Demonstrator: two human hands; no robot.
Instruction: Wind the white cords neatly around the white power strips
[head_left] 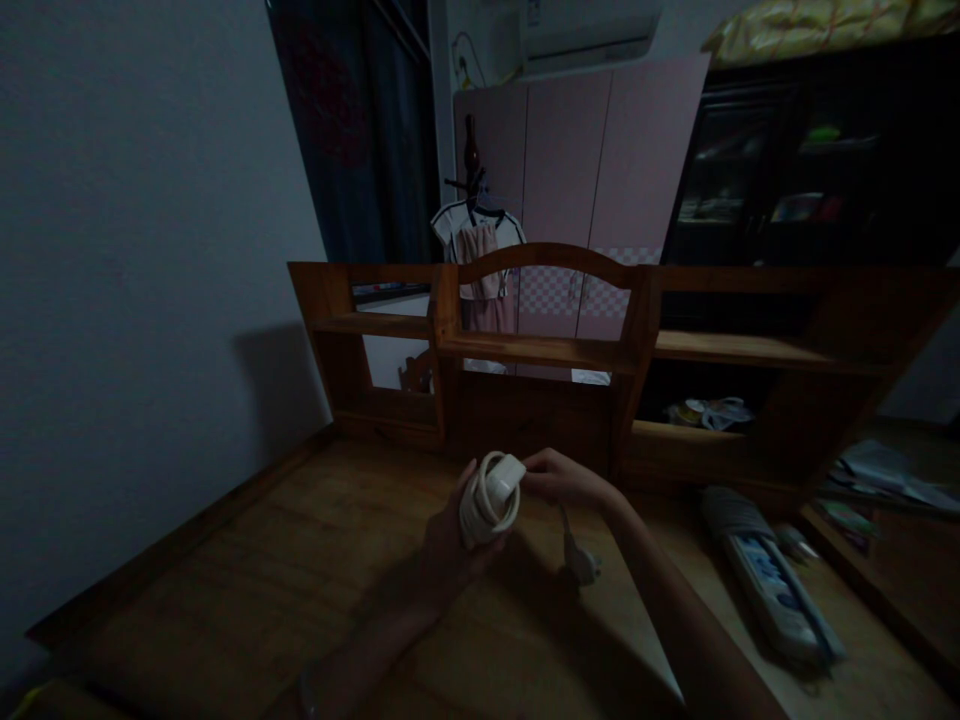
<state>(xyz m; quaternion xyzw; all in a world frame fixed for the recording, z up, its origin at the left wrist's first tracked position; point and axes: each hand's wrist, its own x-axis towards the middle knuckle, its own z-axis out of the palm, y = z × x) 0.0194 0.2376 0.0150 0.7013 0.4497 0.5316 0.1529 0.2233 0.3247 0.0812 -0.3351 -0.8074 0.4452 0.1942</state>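
My left hand [448,545] holds a white power adapter with its cord wrapped around it [491,495], raised above the wooden desk [300,580]. Against the adapter's right side, my right hand [559,478] pinches the cord with its fingertips. A loose stretch of cord hangs from that hand down to a white plug [583,566], which rests on or just above the desk. The room is dim.
A wooden shelf unit [540,350] stands at the back of the desk, with small items in its right compartment [709,412]. A power strip [772,585] lies on the desk at right. Papers [885,470] lie farther right. A wall runs along the left.
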